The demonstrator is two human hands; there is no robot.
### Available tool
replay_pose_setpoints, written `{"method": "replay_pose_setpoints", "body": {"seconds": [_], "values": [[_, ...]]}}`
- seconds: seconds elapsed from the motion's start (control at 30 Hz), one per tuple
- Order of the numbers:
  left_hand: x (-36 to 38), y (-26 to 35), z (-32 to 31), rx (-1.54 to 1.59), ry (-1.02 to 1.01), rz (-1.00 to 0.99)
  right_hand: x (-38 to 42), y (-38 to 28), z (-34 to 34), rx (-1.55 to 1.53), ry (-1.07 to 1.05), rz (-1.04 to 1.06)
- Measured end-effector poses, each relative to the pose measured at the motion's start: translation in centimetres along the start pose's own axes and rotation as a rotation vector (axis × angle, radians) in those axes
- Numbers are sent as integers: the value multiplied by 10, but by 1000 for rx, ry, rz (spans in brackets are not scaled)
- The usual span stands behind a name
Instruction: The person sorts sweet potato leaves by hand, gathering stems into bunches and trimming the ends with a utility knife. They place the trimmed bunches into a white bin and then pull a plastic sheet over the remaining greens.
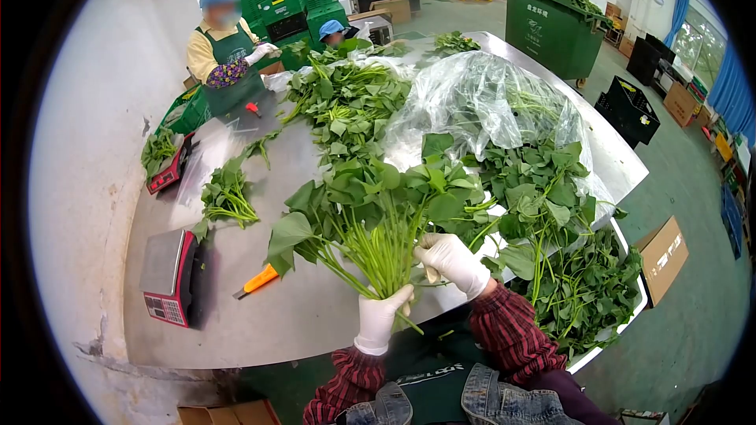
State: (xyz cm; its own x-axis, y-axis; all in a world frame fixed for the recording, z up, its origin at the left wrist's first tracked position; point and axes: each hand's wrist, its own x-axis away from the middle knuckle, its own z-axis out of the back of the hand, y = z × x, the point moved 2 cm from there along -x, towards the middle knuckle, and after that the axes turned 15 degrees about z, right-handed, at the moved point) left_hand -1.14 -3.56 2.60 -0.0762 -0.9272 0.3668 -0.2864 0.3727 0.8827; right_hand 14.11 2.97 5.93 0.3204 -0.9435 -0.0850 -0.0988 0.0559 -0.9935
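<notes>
In my gloved left hand is a thick bunch of leafy greens, gripped low around its pale green stems, leaves pointing away from me. My gloved right hand is at the right side of the stems, fingers curled together; what they pinch is hidden. A smaller bunch of greens lies on the metal table to the left. An orange-handled knife rests nearer me. Beyond my hands spreads a big heap of loose greens.
Clear plastic sheeting covers part of the heap. A red digital scale stands at left, with a second scale behind it. A white bin of greens is at my right. Across the table, a co-worker in a blue cap handles greens.
</notes>
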Motion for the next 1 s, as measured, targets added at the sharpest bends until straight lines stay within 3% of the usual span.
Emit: {"method": "replay_pose_setpoints", "body": {"seconds": [0.37, 0.43, 0.47, 0.53, 0.67, 0.73, 0.77, 0.87, 0.93, 1.0], "values": [[2, -6, 4, -2, -75, 63, 5, 9, 10, 118, -152, -83], [-1, -6, 6, 18, -132, 62, 8, 16, 6, -41, -46, 87], [-2, -6, 6, 37, -188, 62, 9, 20, 5, -42, -48, 87], [-1, -4, 6, 71, -223, 98, 11, 27, 2, -462, -26, -12], [1, -1, 4, 154, -301, 189, 12, 15, -5, -470, -3, 30], [-2, -3, 6, 231, -349, 235, 13, 2, -7, -102, 116, 33], [-3, -4, 7, 307, -397, 280, 13, 1, -6, -101, 116, 33], [-1, -4, 7, 390, -509, 285, 14, 3, -4, -213, 61, 43], [2, 0, 3, 399, -530, 287, 15, 10, -7, -688, 53, -11], [2, 2, 3, 410, -547, 285, 15, 7, -9, -674, 116, -41]]}}
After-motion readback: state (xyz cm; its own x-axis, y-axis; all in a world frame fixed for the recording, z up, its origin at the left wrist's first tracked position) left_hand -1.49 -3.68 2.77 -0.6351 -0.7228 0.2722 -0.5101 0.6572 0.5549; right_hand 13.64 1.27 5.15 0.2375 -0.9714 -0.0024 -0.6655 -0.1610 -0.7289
